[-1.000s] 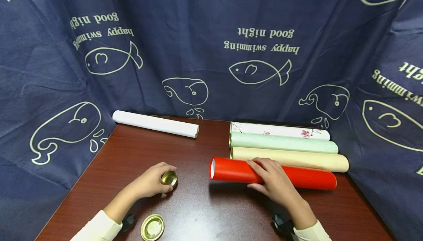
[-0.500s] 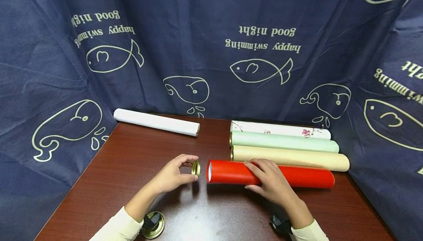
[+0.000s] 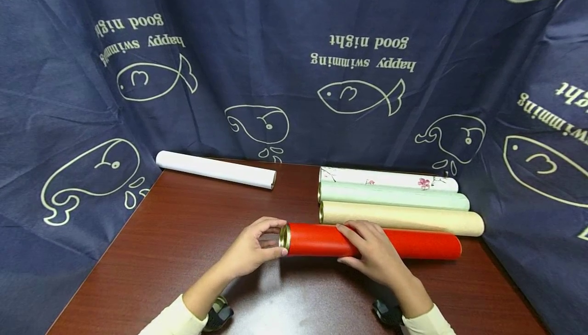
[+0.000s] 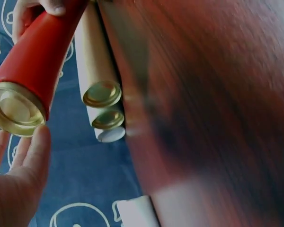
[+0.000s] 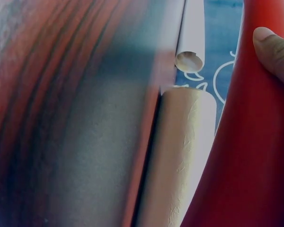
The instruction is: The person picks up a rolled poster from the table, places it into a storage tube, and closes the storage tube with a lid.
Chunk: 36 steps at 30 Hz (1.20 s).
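A red cardboard tube (image 3: 317, 239) lies crosswise in front of me in the head view, slightly above the table. My right hand (image 3: 374, 250) grips it around the middle, thumb on the near side. At its left end sits a gold metal cap (image 3: 284, 238), which my left hand (image 3: 254, 248) pinches by the rim between thumb and fingers. Seen from the left wrist, the gold cap (image 4: 19, 109) covers the mouth of the red tube, with the left fingertips at its edge. A second gold cap (image 3: 219, 305) lies on the table, partly hidden behind the left wrist camera.
Behind the red tube lie a beige tube (image 3: 404, 218), a pale green tube (image 3: 395, 195) and a white floral tube (image 3: 390, 179), side by side. A white paper roll (image 3: 216, 169) rests at the back left. Dark blue printed cloth (image 3: 257, 69) walls the table (image 3: 184, 212).
My left hand has carried the gold cap rightward, turned it on edge and brought it onto the tube's left end. The red tube has shifted slightly left in my right hand.
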### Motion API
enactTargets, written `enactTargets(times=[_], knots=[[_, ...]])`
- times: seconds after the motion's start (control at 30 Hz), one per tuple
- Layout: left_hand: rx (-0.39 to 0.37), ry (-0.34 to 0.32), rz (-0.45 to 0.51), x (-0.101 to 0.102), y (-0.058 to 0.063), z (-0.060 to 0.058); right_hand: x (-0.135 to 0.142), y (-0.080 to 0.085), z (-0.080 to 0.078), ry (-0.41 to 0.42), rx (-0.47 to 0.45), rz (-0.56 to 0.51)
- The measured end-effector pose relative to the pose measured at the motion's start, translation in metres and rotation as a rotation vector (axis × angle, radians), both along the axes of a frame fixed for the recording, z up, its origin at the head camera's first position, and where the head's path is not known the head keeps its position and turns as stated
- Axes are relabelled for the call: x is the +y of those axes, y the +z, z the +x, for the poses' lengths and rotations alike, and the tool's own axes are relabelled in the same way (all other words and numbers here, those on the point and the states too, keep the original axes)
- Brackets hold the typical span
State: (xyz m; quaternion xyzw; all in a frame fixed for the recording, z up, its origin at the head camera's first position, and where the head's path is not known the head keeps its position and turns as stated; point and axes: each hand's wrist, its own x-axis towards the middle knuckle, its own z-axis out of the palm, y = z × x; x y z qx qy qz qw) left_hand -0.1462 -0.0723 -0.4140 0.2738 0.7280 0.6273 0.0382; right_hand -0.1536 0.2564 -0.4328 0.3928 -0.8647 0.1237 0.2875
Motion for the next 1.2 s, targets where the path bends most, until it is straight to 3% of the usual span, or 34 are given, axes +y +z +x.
enactTargets(times=[0.17,0.37,0.57,0.67,0.77,0.93,1.07,1.2], knots=[[0.000,-0.007,0.057,0.007,-0.003,0.003,0.000,-0.001,0.002,0.006,0.000,-0.009],[-0.027,0.014,0.026,0.009,-0.008,0.003,0.000,-0.004,0.002,0.016,0.003,-0.010],[-0.065,0.023,0.083,0.011,-0.010,0.005,0.000,-0.003,0.002,0.043,0.029,-0.019],[-0.021,0.052,0.085,0.014,-0.005,0.005,0.001,0.004,0.001,0.075,0.054,-0.067],[0.076,0.106,0.077,0.019,0.005,0.004,0.001,0.013,-0.001,0.101,0.070,-0.119],[0.196,0.162,0.022,0.026,0.019,0.004,0.002,0.022,-0.005,0.109,0.060,-0.157],[0.175,0.131,-0.056,0.027,0.024,0.004,0.005,0.019,-0.004,0.081,0.026,-0.138],[0.157,0.122,-0.187,0.016,0.026,-0.003,0.010,0.016,-0.007,0.021,-0.012,-0.038]])
